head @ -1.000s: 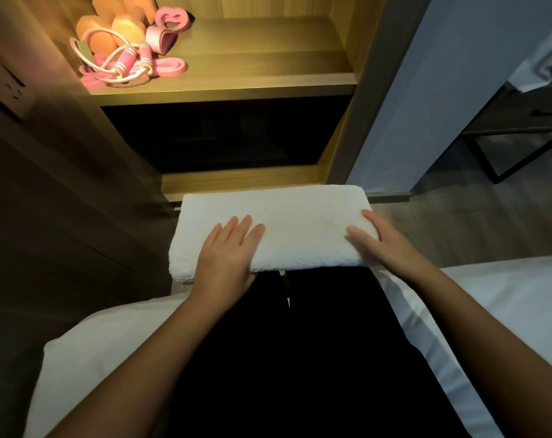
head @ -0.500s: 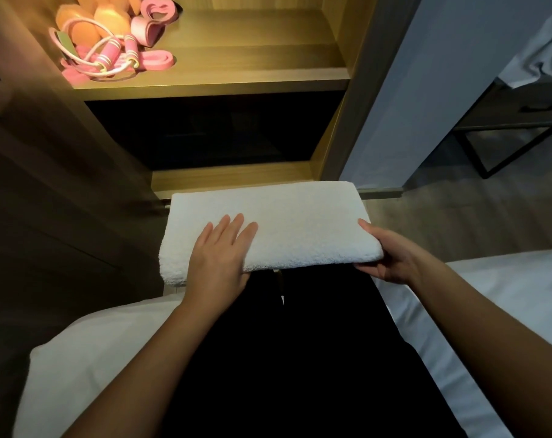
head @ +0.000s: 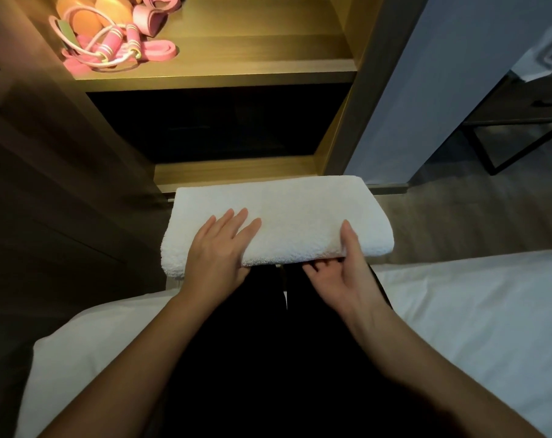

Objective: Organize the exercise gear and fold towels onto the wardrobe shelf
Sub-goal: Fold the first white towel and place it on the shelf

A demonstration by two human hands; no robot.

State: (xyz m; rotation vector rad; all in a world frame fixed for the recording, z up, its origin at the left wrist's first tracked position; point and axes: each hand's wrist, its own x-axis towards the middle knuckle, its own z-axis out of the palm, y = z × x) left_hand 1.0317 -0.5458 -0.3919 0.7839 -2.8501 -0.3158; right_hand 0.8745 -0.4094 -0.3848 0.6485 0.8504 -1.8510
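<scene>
While left hand point(head: 217, 251) presses towel point(head: 300, 210), shelf point(head: 252, 67) holds jump rope point(head: 110, 52).

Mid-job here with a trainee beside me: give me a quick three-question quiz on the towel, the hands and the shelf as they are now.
1. True or false: the left hand lies flat on top of the towel.
2. Where is the jump rope? A: on the lit shelf. B: on the floor. C: on the towel.
3. Fill the gap: the right hand has its thumb on the towel's near edge and its fingers ____ it.

Key: 1 true; 2 A; 3 under.
</scene>
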